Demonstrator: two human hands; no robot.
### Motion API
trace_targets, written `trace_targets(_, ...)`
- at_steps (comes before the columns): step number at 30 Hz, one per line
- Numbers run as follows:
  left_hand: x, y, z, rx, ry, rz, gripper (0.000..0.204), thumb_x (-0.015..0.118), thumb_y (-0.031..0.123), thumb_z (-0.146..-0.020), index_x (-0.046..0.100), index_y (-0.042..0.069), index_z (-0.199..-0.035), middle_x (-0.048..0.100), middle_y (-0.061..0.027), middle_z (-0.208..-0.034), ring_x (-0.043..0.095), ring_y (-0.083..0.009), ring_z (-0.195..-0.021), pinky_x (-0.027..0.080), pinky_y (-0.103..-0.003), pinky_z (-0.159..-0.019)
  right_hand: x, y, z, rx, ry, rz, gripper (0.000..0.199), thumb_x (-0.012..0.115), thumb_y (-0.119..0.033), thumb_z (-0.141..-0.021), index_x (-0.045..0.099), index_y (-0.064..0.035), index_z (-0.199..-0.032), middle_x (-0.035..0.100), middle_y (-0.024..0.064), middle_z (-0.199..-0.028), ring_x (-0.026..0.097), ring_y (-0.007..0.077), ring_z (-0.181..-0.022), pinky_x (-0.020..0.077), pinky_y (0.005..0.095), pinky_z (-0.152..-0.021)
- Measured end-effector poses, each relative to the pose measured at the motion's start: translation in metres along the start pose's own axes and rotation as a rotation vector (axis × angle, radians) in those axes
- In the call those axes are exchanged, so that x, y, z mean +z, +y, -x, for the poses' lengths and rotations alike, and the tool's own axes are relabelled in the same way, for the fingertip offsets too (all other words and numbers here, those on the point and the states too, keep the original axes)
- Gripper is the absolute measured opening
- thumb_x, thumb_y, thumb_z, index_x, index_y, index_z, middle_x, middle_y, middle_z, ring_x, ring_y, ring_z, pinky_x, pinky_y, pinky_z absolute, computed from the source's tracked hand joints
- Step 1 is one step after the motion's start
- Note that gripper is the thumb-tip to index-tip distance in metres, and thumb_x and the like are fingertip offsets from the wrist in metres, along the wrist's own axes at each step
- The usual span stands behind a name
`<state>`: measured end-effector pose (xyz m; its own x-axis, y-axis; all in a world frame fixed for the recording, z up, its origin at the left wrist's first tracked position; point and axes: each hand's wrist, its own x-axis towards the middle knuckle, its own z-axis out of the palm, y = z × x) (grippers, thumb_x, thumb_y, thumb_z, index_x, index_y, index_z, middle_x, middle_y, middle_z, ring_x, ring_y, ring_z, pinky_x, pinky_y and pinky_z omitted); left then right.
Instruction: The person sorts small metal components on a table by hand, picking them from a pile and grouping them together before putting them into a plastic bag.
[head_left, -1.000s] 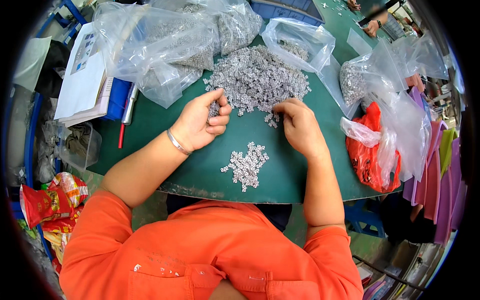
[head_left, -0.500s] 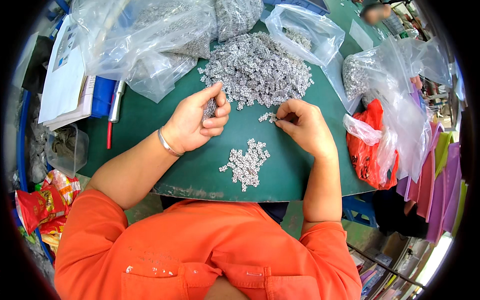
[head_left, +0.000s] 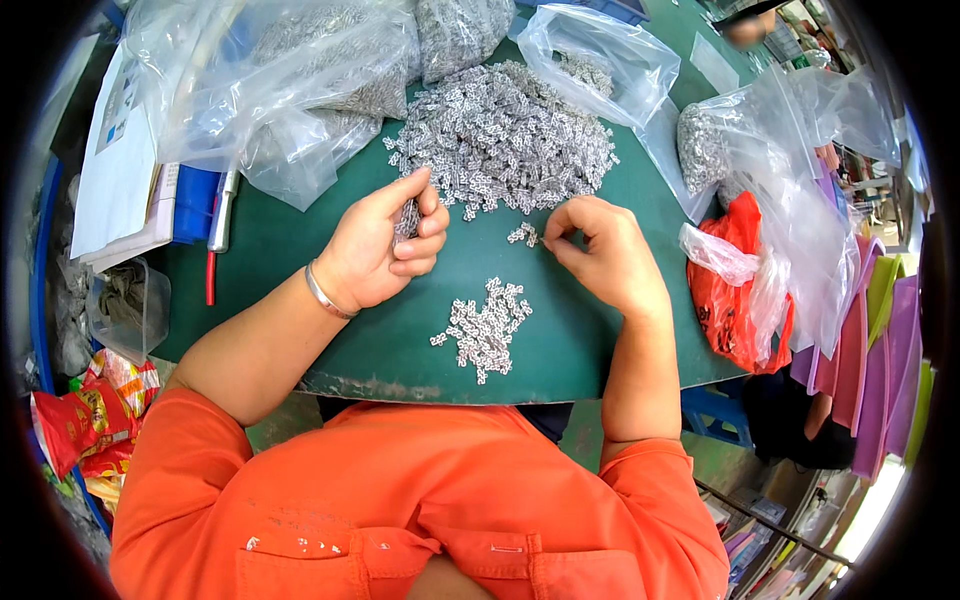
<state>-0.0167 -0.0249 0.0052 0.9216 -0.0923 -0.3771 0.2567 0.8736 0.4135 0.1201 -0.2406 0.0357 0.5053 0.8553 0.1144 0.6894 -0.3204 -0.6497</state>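
Low in the frame's center sits a small pile (head_left: 487,328) of silvery bits on the green table (head_left: 560,350). Just above it, the left hand (head_left: 378,250) is curled around a bunch of pieces (head_left: 407,217), and the right hand (head_left: 605,255) pinches at a few loose ones (head_left: 522,235). Further up, the big heap (head_left: 505,135), with clear bags (head_left: 290,90) at the top left.

Small silvery parts (head_left: 408,218), seemingly stacked, upright

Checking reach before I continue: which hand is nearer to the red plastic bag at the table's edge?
Right. The right hand works just left of the red plastic bag, while the left hand sits farther across the green table, gripping small silvery pieces.
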Motion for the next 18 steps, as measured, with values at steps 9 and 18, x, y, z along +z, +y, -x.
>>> trace_targets(9,0.001,0.000,0.000,-0.004,0.004,0.008,0.033,0.035,0.031,-0.101,0.046,0.009,-0.080,0.043,-0.0019,-0.069,0.032,-0.0059,-0.045,0.023,-0.018,-0.036,-0.011,0.017,0.004,0.234,0.198,-0.144,0.010,0.066,0.003,-0.073,0.063,0.0002,-0.083,0.066,0.0070,-0.076,0.061,0.0122,-0.070,0.0487,0.0258,-0.065)
trace_targets(18,0.001,-0.001,0.000,0.011,0.001,-0.003,0.032,0.035,0.031,-0.101,0.046,0.009,-0.080,0.042,-0.0019,-0.069,0.032,-0.0057,-0.045,0.023,-0.018,-0.036,0.000,-0.001,0.003,0.093,-0.078,-0.268,0.010,0.065,0.003,-0.072,0.062,-0.0008,-0.081,0.063,0.0083,-0.076,0.061,0.0187,-0.068,0.0481,0.0303,-0.061)
